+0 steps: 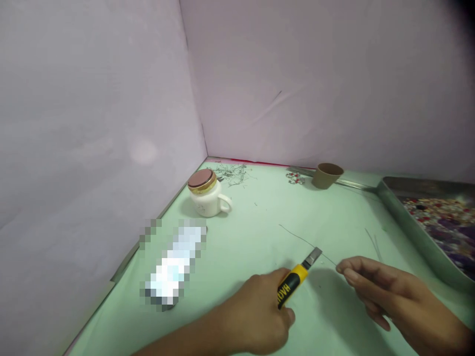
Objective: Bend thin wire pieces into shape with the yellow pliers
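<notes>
My left hand (256, 311) is wrapped round a yellow and black utility knife (293, 285), low in the middle of the head view. Its short metal blade points up and to the right and meets a thin dark wire (297, 235). One end of that wire is pinched between the thumb and forefinger of my right hand (386, 291). From there the wire runs up and left past the blade, its far end free over the pale green table (245, 247).
Left stand a lidded white mug (208, 201) and a blurred phone (174, 267). Wire scraps (237, 173) lie behind. Near the back wall are a brown cup (326, 176) and a beaded piece (295, 178). A metal tray (419, 232) of beads borders the right side.
</notes>
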`<act>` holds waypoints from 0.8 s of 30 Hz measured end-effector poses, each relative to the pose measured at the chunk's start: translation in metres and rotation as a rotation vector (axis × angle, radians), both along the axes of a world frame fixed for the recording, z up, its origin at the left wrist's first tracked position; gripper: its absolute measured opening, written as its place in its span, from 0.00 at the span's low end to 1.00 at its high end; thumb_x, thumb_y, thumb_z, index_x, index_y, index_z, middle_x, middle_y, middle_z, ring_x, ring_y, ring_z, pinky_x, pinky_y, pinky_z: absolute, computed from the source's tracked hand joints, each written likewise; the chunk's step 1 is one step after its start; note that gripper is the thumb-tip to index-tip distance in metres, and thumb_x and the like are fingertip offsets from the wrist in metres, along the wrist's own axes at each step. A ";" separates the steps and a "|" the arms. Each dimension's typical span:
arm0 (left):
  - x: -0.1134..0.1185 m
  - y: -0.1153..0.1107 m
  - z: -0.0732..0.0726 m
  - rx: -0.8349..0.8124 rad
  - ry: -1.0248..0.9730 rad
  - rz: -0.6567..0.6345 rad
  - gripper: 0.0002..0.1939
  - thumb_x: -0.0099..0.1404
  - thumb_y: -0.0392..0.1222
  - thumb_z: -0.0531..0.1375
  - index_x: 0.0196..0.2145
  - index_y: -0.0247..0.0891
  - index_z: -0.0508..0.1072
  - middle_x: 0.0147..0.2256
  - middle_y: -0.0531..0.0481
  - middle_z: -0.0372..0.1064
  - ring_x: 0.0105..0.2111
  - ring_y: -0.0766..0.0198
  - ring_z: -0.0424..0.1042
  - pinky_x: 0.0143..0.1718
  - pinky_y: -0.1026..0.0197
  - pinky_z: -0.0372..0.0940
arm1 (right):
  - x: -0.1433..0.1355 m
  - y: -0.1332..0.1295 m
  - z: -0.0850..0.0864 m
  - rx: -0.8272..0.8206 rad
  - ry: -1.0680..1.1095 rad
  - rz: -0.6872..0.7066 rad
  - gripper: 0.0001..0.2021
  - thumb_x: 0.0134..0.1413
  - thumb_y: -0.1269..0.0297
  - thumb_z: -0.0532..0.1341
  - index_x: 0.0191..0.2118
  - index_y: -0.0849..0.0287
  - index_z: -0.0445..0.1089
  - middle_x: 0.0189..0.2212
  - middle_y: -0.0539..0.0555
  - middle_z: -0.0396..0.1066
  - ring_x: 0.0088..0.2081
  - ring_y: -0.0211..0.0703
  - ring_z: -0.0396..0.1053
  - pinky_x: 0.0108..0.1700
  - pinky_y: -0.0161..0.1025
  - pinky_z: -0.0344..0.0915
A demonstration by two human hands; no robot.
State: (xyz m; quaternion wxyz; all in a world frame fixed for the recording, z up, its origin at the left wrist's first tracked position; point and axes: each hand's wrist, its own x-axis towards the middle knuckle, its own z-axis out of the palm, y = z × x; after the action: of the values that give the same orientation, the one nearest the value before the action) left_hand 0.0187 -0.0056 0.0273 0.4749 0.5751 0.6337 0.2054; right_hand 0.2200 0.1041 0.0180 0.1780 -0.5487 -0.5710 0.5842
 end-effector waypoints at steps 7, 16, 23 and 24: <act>-0.004 0.002 0.008 0.037 0.056 -0.054 0.12 0.56 0.39 0.52 0.40 0.46 0.63 0.35 0.53 0.66 0.32 0.61 0.65 0.32 0.62 0.61 | -0.012 -0.008 0.007 -0.215 0.171 -0.060 0.19 0.32 0.50 0.64 0.27 0.60 0.63 0.13 0.42 0.47 0.16 0.28 0.41 0.15 0.28 0.41; 0.001 -0.006 0.016 0.058 0.185 -0.127 0.16 0.53 0.36 0.52 0.41 0.45 0.61 0.36 0.48 0.66 0.34 0.54 0.67 0.33 0.54 0.63 | -0.016 -0.020 -0.014 -0.258 0.355 -0.112 0.17 0.40 0.52 0.63 0.29 0.59 0.62 0.12 0.42 0.48 0.14 0.27 0.41 0.16 0.27 0.36; 0.020 0.004 -0.001 0.047 0.402 -0.231 0.35 0.43 0.37 0.59 0.51 0.32 0.57 0.39 0.34 0.66 0.34 0.42 0.69 0.30 0.48 0.64 | 0.001 -0.026 -0.039 -0.285 0.425 -0.145 0.16 0.38 0.52 0.64 0.29 0.59 0.64 0.12 0.42 0.48 0.13 0.25 0.40 0.14 0.26 0.40; 0.022 0.005 -0.002 0.026 0.402 -0.232 0.34 0.45 0.37 0.59 0.51 0.30 0.57 0.39 0.33 0.66 0.34 0.41 0.68 0.30 0.47 0.64 | 0.005 -0.027 -0.046 -0.249 0.403 -0.167 0.17 0.38 0.52 0.64 0.30 0.58 0.64 0.12 0.43 0.49 0.13 0.26 0.41 0.13 0.26 0.41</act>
State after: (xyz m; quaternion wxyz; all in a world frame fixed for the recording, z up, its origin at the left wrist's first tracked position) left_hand 0.0407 -0.0002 0.0255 0.3519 0.6795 0.6426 0.0390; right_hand 0.2246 0.0775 -0.0284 0.2669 -0.4841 -0.4004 0.7308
